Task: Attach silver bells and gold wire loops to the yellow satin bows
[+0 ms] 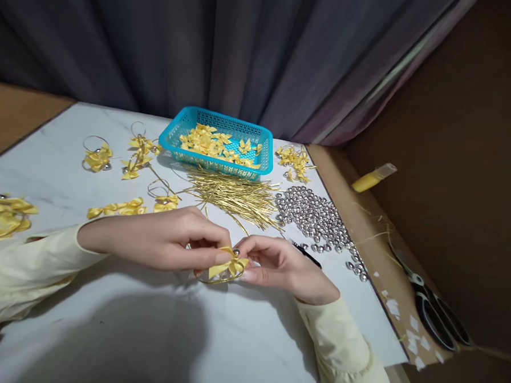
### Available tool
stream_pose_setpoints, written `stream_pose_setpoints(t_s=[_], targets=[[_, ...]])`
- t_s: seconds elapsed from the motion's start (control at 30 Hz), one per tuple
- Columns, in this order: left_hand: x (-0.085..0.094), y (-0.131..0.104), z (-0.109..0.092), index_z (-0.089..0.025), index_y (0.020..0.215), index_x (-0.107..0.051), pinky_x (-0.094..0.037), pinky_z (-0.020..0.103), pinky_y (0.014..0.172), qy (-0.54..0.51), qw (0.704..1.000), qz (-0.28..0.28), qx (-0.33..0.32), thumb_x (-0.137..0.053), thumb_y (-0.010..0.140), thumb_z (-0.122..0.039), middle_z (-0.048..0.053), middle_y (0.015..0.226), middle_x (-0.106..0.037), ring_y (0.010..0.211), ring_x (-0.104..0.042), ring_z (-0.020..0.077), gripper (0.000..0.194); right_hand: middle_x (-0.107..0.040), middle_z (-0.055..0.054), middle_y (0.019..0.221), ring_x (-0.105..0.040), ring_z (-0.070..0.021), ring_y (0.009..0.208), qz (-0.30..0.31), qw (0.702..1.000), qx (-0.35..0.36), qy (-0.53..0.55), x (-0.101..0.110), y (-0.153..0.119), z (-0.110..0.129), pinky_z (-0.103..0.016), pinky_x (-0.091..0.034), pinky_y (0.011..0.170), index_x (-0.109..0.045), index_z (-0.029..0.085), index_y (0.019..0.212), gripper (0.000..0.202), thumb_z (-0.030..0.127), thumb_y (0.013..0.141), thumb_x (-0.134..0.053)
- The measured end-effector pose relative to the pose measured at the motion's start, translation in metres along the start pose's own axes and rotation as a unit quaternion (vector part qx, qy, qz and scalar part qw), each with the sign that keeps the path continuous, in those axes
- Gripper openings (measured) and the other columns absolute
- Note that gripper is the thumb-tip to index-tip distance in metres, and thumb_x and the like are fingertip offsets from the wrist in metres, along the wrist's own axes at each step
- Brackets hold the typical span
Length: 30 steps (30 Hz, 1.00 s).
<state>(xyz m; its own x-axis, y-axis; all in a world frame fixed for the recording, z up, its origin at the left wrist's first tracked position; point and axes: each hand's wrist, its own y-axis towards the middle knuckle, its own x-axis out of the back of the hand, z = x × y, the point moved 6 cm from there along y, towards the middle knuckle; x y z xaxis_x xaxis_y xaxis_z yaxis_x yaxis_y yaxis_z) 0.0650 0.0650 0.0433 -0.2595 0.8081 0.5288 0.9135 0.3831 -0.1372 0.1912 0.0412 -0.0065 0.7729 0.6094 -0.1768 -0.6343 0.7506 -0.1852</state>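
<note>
Both hands meet over the middle of the white marbled board (144, 346). Between them is a yellow ribbon bow (233, 264) with a silver bell at its top and a gold wire loop curving beneath it. My left hand (184, 239) pinches the bow's left side between thumb and fingers. On the right side, my right hand (277, 265) has its fingers closed at the bell and wire. The fingertips partly cover the wire. Just beyond the hands lies a pile of gold twist ties (233, 196).
A blue basket (180, 122) of yellow bows stands at the back. Silver bells (314, 217) spread to the right, beside a black tool (307, 254). Finished-looking bow loops (98, 157) lie left. Scissors (437, 315), paper scraps and a yellow tube (371, 177) are at the right.
</note>
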Motion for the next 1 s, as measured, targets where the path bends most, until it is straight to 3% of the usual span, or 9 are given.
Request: stream_pose_setpoints(t_s=[0.1, 0.3, 0.5, 0.57, 0.67, 0.77, 0.9, 1.0], targets=[[-0.001, 0.0, 0.005, -0.017, 0.067, -0.05, -0.036, 0.016, 0.047, -0.052, 0.998, 0.009, 0.03, -0.043, 0.093, -0.028, -0.004, 0.053, -0.052, 0.047, -0.046, 0.0069, 0.029, -0.059, 0.001, 0.072, -0.051, -0.0084, 0.063, -0.015, 0.998, 0.012, 0.057, 0.001, 0.001, -0.001, -0.023, -0.04, 0.059, -0.059, 0.015, 0.077, 0.015, 0.023, 0.073, -0.071], [-0.002, -0.001, 0.012, -0.017, 0.065, -0.049, -0.035, 0.016, 0.044, -0.106, 0.992, 0.004, 0.072, -0.045, 0.092, -0.032, -0.005, 0.049, -0.047, 0.044, -0.043, 0.007, 0.031, -0.059, 0.001, 0.072, -0.05, -0.0079, 0.062, -0.074, 0.993, 0.079, 0.056, 0.012, -0.007, 0.012, -0.021, -0.038, 0.056, -0.061, 0.015, 0.074, 0.008, 0.016, 0.074, -0.069], [0.002, 0.0, 0.012, -0.017, 0.067, -0.05, -0.035, 0.015, 0.044, -0.095, 0.993, -0.022, 0.072, -0.044, 0.093, -0.034, -0.005, 0.051, -0.049, 0.044, -0.043, 0.0057, 0.032, -0.062, 0.0, 0.072, -0.055, -0.0088, 0.064, -0.064, 0.994, 0.082, 0.027, 0.009, -0.011, 0.016, -0.023, -0.043, 0.06, -0.062, 0.016, 0.075, 0.008, 0.017, 0.075, -0.069], [0.005, 0.0, 0.011, -0.017, 0.066, -0.049, -0.035, 0.015, 0.044, -0.074, 0.994, -0.051, 0.058, -0.043, 0.093, -0.033, -0.005, 0.051, -0.049, 0.044, -0.043, 0.0057, 0.032, -0.064, 0.0, 0.071, -0.056, -0.0092, 0.063, -0.032, 0.998, 0.045, -0.017, 0.003, -0.011, 0.016, -0.023, -0.045, 0.06, -0.062, 0.016, 0.076, 0.008, 0.02, 0.077, -0.068], [0.011, 0.0, 0.005, -0.016, 0.063, -0.049, -0.033, 0.016, 0.045, 0.002, 0.994, -0.107, 0.016, -0.042, 0.093, -0.028, -0.005, 0.051, -0.048, 0.045, -0.042, 0.0056, 0.033, -0.067, -0.002, 0.072, -0.058, -0.0097, 0.061, -0.005, 0.982, 0.017, -0.188, -0.001, -0.018, 0.022, -0.022, -0.046, 0.058, -0.066, 0.016, 0.08, 0.009, 0.025, 0.08, -0.066], [0.011, -0.003, -0.002, -0.016, 0.066, -0.051, -0.032, 0.018, 0.048, 0.098, 0.984, -0.147, -0.017, -0.041, 0.093, -0.024, -0.005, 0.054, -0.049, 0.048, -0.043, 0.0063, 0.03, -0.071, -0.004, 0.076, -0.063, -0.0108, 0.064, -0.028, 0.944, 0.072, -0.32, 0.006, -0.034, 0.041, -0.021, -0.049, 0.06, -0.069, 0.015, 0.086, 0.012, 0.026, 0.083, -0.063], [0.006, -0.007, -0.009, -0.016, 0.07, -0.052, -0.031, 0.021, 0.051, 0.175, 0.969, -0.168, -0.039, -0.04, 0.094, -0.023, -0.005, 0.057, -0.046, 0.049, -0.041, 0.0071, 0.028, -0.072, -0.006, 0.073, -0.066, -0.0108, 0.062, 0.019, 0.945, 0.179, -0.275, 0.004, -0.05, 0.058, -0.019, -0.051, 0.059, -0.069, 0.014, 0.081, 0.015, 0.026, 0.085, -0.062], [0.002, -0.008, -0.012, -0.016, 0.073, -0.051, -0.031, 0.021, 0.052, 0.201, 0.964, -0.165, -0.046, -0.038, 0.094, -0.021, -0.004, 0.06, -0.044, 0.051, -0.042, 0.0078, 0.026, -0.069, -0.003, 0.067, -0.059, -0.0079, 0.052, -0.089, 0.917, 0.199, -0.334, 0.006, -0.048, 0.062, -0.017, -0.046, 0.05, -0.066, 0.015, 0.076, 0.011, 0.022, 0.084, -0.063]])
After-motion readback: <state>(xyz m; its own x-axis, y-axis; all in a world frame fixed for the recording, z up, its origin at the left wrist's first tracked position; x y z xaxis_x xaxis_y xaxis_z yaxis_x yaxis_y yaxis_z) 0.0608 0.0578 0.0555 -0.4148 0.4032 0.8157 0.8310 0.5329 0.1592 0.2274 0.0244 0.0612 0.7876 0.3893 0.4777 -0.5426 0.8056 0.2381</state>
